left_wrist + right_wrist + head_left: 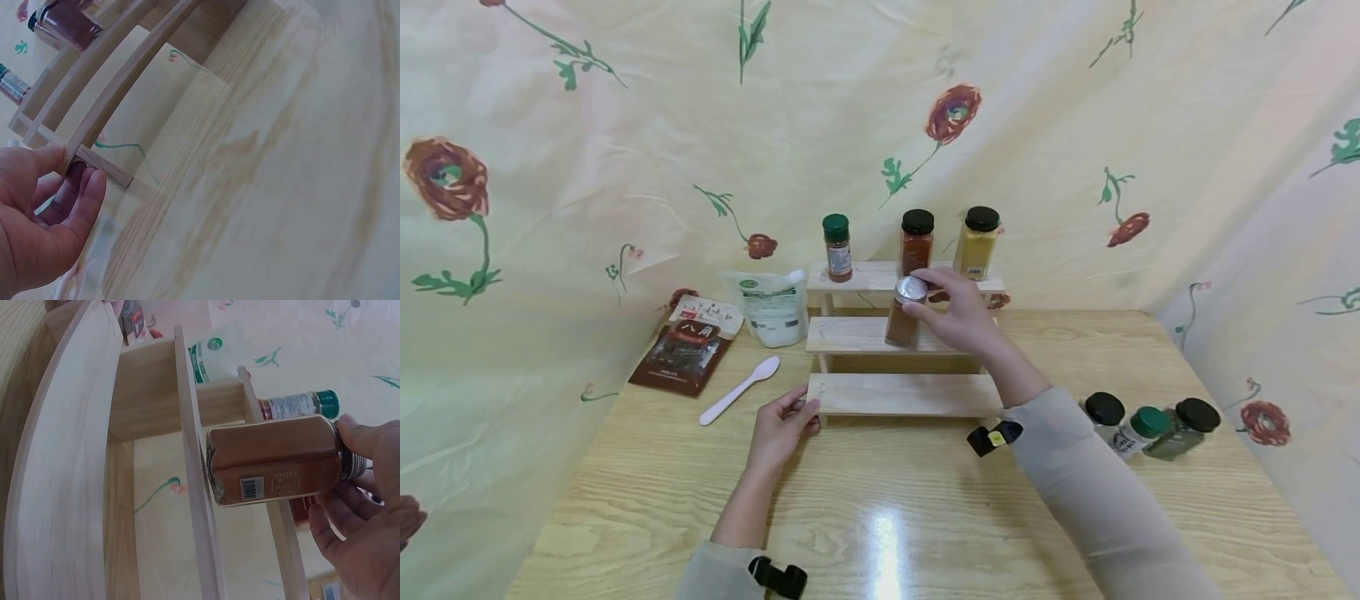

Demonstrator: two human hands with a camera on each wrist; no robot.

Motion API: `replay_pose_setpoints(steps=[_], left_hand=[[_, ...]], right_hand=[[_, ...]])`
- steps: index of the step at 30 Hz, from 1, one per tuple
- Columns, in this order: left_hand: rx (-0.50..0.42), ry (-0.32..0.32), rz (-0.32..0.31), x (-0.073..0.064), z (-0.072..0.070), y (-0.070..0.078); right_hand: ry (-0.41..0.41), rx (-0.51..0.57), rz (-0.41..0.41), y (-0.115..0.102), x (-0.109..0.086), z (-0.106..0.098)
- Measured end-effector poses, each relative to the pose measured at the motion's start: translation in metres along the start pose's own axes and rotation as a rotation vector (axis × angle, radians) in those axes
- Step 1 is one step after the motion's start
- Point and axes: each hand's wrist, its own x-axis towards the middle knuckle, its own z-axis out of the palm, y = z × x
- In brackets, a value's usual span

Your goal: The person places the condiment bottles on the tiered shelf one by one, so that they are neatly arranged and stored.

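A three-step wooden rack [902, 395] stands on the table. At its lower left front corner my left hand [782, 429] holds on; the left wrist view has the thumb and fingers pinching the shelf's end [103, 164]. My right hand [961, 315] grips a square glass jar of brown powder [275, 461] around its silver cap [912, 289]. That jar is at the middle step, slightly tilted; whether its base touches the wood I cannot tell. On the top step stand a green-capped bottle [838, 248], a black-capped jar of red powder [917, 242] and a black-capped yellow jar [977, 243].
Left of the rack are a white pouch [773, 312], a dark red packet [688, 346] and a white spoon [740, 391]. By my right forearm lie a black-capped jar [1103, 410], a green-capped bottle [1138, 432] and another black-capped jar [1183, 429]. Flowered cloth [820, 125] hangs behind.
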Motion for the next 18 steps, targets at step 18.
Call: replay_pose_setpoints(steps=[18], left_hand=[[-0.006,0.004,-0.008,0.001,0.000,0.001]], right_hand=[[-0.105,0.085,-0.022,-0.022,0.035,0.044]])
